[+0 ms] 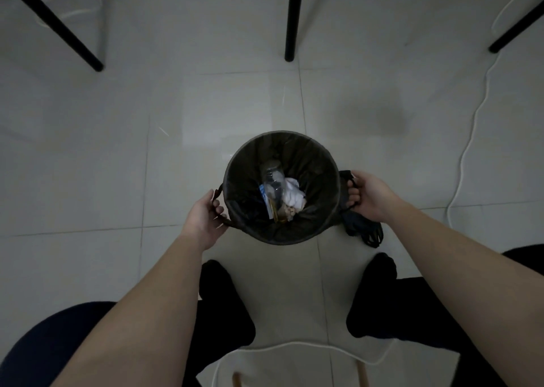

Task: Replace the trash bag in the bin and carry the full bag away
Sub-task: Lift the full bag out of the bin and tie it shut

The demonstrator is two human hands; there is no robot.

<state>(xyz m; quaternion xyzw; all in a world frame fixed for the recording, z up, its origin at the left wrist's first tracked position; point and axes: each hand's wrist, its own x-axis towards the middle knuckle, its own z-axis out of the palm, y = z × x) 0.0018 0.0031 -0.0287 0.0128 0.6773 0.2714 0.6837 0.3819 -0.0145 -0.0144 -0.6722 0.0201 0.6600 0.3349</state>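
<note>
A round bin (329,218) stands on the tiled floor in front of my feet, lined with a dark trash bag (312,162). Inside lie a clear plastic bottle (272,182), crumpled white paper (293,198) and other scraps. My left hand (204,214) grips the bag's handle loop at the bin's left rim. My right hand (368,195) grips the other handle loop at the right rim. A folded dark bag (363,227) lies on the floor just right of the bin, below my right hand.
Black furniture legs stand at the far left (63,33), centre (293,18) and far right (515,30). A white cable (471,127) runs along the floor on the right and another (294,345) curves near my feet. My dark-socked feet flank a chair edge.
</note>
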